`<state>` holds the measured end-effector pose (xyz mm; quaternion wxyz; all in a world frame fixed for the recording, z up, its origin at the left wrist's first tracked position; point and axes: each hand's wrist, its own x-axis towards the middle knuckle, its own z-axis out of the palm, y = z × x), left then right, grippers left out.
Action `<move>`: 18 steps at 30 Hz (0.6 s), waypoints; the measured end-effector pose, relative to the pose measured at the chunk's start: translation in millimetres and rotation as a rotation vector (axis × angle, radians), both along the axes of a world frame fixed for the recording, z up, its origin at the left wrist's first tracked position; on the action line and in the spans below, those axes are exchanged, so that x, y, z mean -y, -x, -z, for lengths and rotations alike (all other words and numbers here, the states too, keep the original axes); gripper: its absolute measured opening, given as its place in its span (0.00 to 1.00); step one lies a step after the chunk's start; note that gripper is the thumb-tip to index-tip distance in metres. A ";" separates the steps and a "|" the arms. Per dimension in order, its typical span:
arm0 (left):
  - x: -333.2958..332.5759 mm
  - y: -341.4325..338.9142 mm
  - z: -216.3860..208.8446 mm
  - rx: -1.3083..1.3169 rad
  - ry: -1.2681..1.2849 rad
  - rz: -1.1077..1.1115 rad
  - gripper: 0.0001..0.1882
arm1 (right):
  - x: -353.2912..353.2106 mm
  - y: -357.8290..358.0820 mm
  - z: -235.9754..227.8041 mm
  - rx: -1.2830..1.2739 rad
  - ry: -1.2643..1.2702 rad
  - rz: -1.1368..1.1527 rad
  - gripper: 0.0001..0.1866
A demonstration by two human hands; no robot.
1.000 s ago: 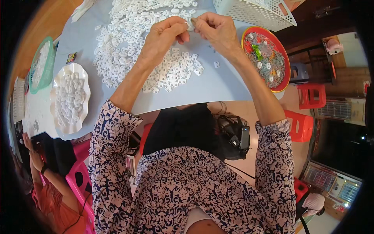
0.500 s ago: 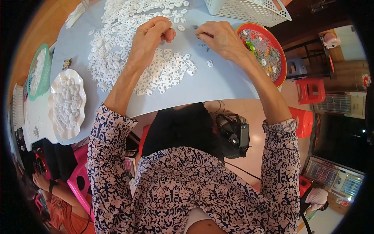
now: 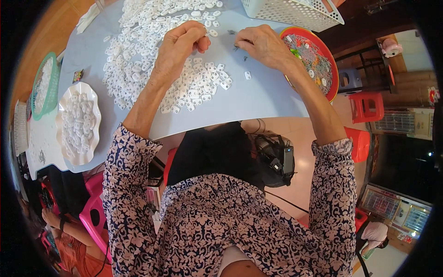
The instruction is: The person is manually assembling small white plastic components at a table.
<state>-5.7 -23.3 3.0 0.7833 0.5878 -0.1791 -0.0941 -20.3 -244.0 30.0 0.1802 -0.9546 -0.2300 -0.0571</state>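
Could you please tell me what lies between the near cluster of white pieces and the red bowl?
In the head view: one loose white piece on the table, small grey bits just beyond it, and the right forearm nearer the bowl.

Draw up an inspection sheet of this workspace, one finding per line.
Surface: pale blue-grey table, curved near edge.
Job's things: small white two-holed pieces in loose piles, more in a scalloped white dish; thin grey pieces on the table and in a red bowl.
Clutter: small multicoloured packet behind the dish; one stray white piece.
Hands: left hand curled over the piles, contents hidden; right hand fingertips beside thin grey pieces, grip unclear.
Cables: black cord below the table.
Surroundings: red plastic stools at right; another person at left.
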 end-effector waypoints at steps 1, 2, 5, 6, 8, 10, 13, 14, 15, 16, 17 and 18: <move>-0.7 0.5 0.0 0.005 -0.008 0.001 0.09 | -0.3 0.1 0.0 -0.001 -0.041 0.004 0.07; -1.1 0.4 0.5 0.004 -0.009 -0.001 0.09 | -0.2 0.1 -0.1 -0.002 -0.042 0.002 0.07; -1.0 0.9 0.7 0.026 0.012 0.008 0.09 | -1.1 2.2 -2.5 0.036 -0.068 -0.037 0.07; -1.1 1.5 -0.3 0.023 0.000 0.001 0.10 | -1.7 3.5 -4.0 0.024 -0.041 -0.038 0.07; -0.3 1.9 -0.7 0.018 -0.011 -0.004 0.10 | -1.9 4.5 -3.2 0.013 -0.015 -0.036 0.06; -0.6 1.0 0.0 0.022 -0.020 0.006 0.10 | -2.1 3.7 0.1 0.057 0.082 -0.088 0.06; -2.5 1.3 -0.7 -0.007 -0.064 0.027 0.10 | -3.6 4.4 0.4 0.073 0.099 -0.066 0.06; -1.7 1.3 -0.4 -0.007 -0.064 0.027 0.10 | -3.7 5.3 -0.7 0.073 0.099 -0.066 0.06; -0.1 1.1 0.1 0.006 -0.040 0.015 0.09 | -3.5 6.9 -1.9 0.082 0.118 -0.051 0.06; 0.0 1.2 0.7 0.018 -0.017 -0.003 0.10 | -6.5 9.2 -5.1 0.091 0.135 -0.040 0.06; -0.3 1.0 1.1 0.016 -0.017 -0.006 0.10 | -9.2 12.6 -8.2 0.089 0.135 -0.044 0.06; -0.6 0.7 1.6 0.028 -0.025 0.001 0.10 | -12.0 17.6 -11.9 0.032 0.094 -0.052 0.05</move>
